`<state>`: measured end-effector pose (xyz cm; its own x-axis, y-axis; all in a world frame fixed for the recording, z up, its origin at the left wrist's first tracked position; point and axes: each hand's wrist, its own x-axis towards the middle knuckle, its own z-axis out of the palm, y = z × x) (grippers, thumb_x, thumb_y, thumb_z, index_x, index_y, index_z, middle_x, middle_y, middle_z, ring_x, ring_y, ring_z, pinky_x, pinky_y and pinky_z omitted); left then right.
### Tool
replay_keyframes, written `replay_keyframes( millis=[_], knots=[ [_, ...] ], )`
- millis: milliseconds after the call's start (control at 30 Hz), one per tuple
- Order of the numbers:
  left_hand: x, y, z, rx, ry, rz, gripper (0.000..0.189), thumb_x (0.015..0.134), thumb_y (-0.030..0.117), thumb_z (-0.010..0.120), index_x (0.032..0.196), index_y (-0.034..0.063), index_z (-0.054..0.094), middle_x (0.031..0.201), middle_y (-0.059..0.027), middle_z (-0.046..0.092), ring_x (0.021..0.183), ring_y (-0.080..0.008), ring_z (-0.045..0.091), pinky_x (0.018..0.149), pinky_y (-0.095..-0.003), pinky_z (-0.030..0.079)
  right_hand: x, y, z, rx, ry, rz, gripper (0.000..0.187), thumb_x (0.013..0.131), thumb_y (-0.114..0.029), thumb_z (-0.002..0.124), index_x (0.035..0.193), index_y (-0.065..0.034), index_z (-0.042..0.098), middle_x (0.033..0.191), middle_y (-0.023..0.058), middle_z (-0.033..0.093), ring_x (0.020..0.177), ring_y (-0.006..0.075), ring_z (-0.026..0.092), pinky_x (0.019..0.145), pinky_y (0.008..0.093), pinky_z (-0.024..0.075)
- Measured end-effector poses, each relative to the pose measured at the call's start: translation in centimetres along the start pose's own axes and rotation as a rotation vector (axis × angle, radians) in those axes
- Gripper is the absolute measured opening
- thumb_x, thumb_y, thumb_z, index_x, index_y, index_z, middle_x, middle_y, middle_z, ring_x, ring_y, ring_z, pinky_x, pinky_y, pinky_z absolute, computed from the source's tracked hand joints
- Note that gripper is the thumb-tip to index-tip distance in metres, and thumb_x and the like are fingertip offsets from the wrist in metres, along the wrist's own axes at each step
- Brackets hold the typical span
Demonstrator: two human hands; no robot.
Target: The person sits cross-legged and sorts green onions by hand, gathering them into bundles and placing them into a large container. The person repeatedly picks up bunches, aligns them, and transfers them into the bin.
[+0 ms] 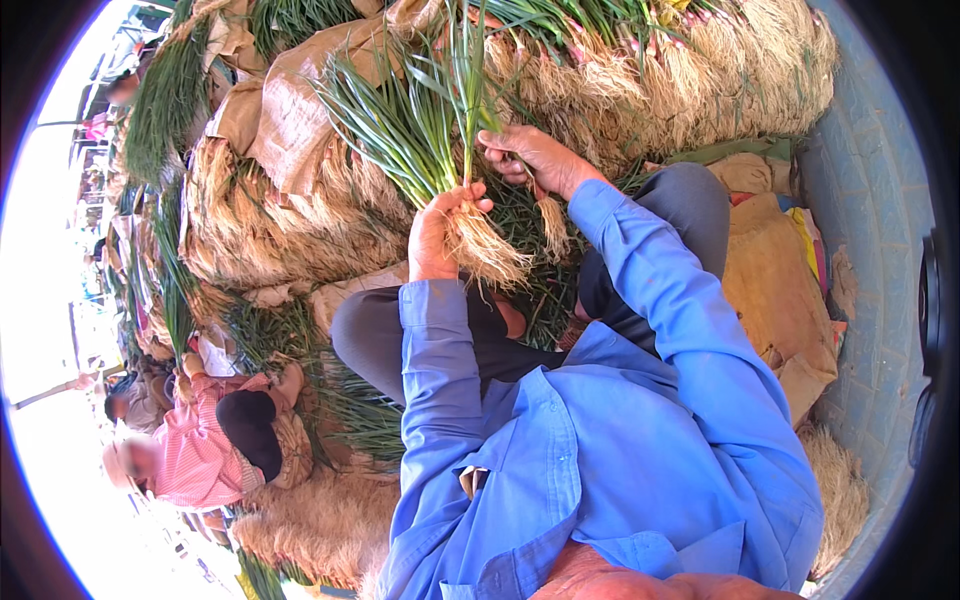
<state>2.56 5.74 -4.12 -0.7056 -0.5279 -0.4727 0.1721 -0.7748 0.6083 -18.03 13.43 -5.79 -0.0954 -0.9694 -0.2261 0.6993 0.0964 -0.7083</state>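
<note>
My left hand point(442, 229) grips a bunch of spring onions point(420, 150) just above the roots. Green leaves fan up and to the left, and pale stringy roots hang below the fist. To its right, my right hand point(536, 157) pinches a smaller spring onion point(551, 225) whose roots dangle beneath the fingers. The right fingertips are close to the upright leaves of the bunch. Loose green leaves point(551, 300) lie on the ground between my crossed legs.
Stacked spring onions point(660, 90) with roots outward form a bank ahead, partly under sackcloth point(300, 105). A blue-grey wall point(870, 247) stands at the right, beside a stained sack point(772, 277). At left, a seated person point(202, 450) in a pink checked shirt holds long greens.
</note>
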Motion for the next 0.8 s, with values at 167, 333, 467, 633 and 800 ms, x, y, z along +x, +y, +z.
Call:
replay_keyframes(
  millis=[167,333,467,633,800],
  knots=[
    [0.0,-0.6,0.5,0.027,-0.011,-0.037,0.027,0.092,0.007,0.059,0.115,-0.0071,0.058,0.108,-0.0190,0.070,0.093,-0.0319,0.072,0.075,-0.0399,0.063,0.0,1.1,1.3,-0.043,-0.001,0.045,0.025,0.093,-0.029,0.072,0.091,-0.0060,0.062,0.076,-0.0016,0.056,0.053,0.0046,0.043,0.045,0.0210,0.0339],
    [0.0,-0.7,0.3,0.008,0.008,-0.049,0.023,0.094,0.008,0.060,0.112,-0.0059,0.060,0.101,-0.0168,0.071,0.087,-0.0295,0.073,0.071,-0.0387,0.063,0.4,1.4,1.4,-0.401,0.045,0.017,0.025,0.092,-0.030,0.074,0.093,-0.0064,0.065,0.075,-0.0018,0.060,0.054,0.0061,0.046,0.046,0.0231,0.0361],
    [0.3,-0.7,0.0,0.097,0.097,-0.040,0.017,0.093,0.008,0.063,0.105,-0.0044,0.062,0.086,-0.0129,0.070,0.070,-0.0251,0.070,0.059,-0.0361,0.061,0.6,2.5,0.9,-0.513,0.101,-0.042,0.025,0.093,-0.030,0.072,0.095,-0.0058,0.066,0.073,-0.0026,0.059,0.059,0.0054,0.050,0.050,0.0219,0.0379],
    [0.8,-1.1,0.5,0.141,0.196,0.036,0.011,0.089,0.004,0.064,0.095,-0.0043,0.064,0.079,-0.0129,0.068,0.061,-0.0219,0.066,0.054,-0.0310,0.056,2.0,4.8,0.6,-0.661,0.308,-0.300,0.021,0.092,-0.022,0.069,0.093,-0.0009,0.069,0.070,0.0024,0.060,0.064,0.0101,0.052,0.064,0.0301,0.0468],
    [0.1,-1.1,0.2,0.229,0.190,0.071,0.007,0.085,0.003,0.067,0.089,-0.0030,0.066,0.074,-0.0100,0.067,0.057,-0.0189,0.064,0.052,-0.0293,0.053,2.5,2.9,-2.2,-0.382,0.601,-0.319,0.023,0.094,-0.028,0.069,0.087,-0.0062,0.064,0.067,-0.0003,0.054,0.051,0.0132,0.049,0.047,0.0311,0.0391]
  ],
)
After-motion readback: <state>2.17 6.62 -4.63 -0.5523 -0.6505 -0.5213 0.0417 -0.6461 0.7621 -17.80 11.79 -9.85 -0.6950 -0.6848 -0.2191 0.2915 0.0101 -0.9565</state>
